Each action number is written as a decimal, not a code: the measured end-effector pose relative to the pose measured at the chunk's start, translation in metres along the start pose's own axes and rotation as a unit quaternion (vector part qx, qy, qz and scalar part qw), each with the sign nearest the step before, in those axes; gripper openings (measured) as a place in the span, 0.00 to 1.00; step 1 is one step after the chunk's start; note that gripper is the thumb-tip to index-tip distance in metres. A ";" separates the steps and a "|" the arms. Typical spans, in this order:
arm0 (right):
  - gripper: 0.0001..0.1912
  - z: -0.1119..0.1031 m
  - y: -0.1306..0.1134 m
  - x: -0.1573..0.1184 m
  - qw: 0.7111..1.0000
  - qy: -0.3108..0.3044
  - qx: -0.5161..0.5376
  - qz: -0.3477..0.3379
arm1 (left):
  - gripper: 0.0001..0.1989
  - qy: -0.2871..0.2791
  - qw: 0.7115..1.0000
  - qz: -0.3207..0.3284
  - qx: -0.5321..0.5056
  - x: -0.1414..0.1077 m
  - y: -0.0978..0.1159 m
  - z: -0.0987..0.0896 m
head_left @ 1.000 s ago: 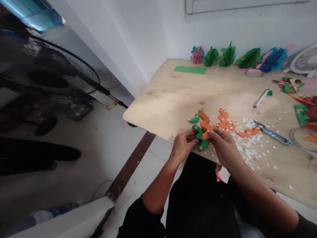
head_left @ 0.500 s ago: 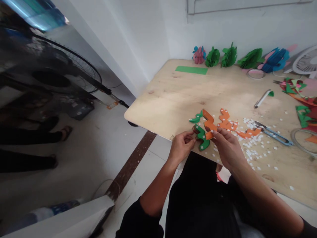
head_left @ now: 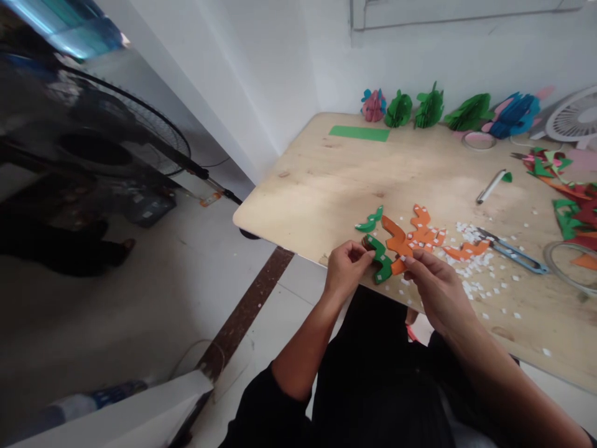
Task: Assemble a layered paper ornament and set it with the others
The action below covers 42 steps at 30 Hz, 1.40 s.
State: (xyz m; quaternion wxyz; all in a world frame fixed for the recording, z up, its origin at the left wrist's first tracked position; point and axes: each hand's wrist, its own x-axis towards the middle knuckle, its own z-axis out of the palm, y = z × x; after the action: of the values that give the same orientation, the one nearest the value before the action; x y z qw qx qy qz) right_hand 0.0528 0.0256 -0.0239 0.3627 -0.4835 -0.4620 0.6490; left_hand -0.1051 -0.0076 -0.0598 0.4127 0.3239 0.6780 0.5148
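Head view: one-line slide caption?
Left hand holds a green cutout, right hand an orange cutout, near scattered white bits on a wooden table.

"What's the table (head_left: 321, 186) made of?"
"Wood, by the look: pale and smooth, with knots and a faint sheen."
"And the green cutout (head_left: 385, 267) and the orange cutout (head_left: 394, 233)?"
"Matt paper or thin card; I can't tell which. The folded green ornament (head_left: 430, 109) looks like plain matt paper."
"The snips (head_left: 501, 242)?"
"Dark metal blades, with a smooth blue handle."
"The pen (head_left: 491, 187)?"
"Smooth white plastic, same as the small fan (head_left: 574, 119)."
"That sleeve (head_left: 265, 407)?"
"Black cloth, quite dull."
"And the floor (head_left: 285, 318)?"
"Smooth, pale tile with a slight gloss."
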 end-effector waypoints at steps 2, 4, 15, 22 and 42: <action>0.07 -0.001 0.001 0.001 1.000 -0.001 -0.001 0.002 | 0.11 0.003 1.000 0.005 0.004 0.000 -0.001 0.000; 0.07 -0.002 0.002 0.001 1.000 -0.006 0.006 0.009 | 0.11 0.004 1.000 0.012 0.006 0.000 -0.001 0.001; 0.11 -0.003 0.003 0.000 1.000 0.011 -0.007 0.011 | 0.08 -0.002 0.998 0.037 0.047 0.001 -0.006 0.003; 0.11 -0.004 0.001 -0.004 0.999 -0.002 -0.029 0.020 | 0.06 0.009 0.993 0.065 0.102 -0.001 -0.007 0.003; 0.21 -0.020 0.003 0.008 0.984 0.032 -0.170 0.032 | 0.13 0.055 0.912 0.197 0.355 -0.013 -0.005 0.008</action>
State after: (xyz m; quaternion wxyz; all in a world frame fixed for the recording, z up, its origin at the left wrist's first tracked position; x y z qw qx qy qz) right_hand 0.0702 0.0372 -0.0308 0.2688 -0.5729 -0.5379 0.5570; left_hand -0.0926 -0.0169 -0.0627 0.1231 0.5474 0.7600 0.3281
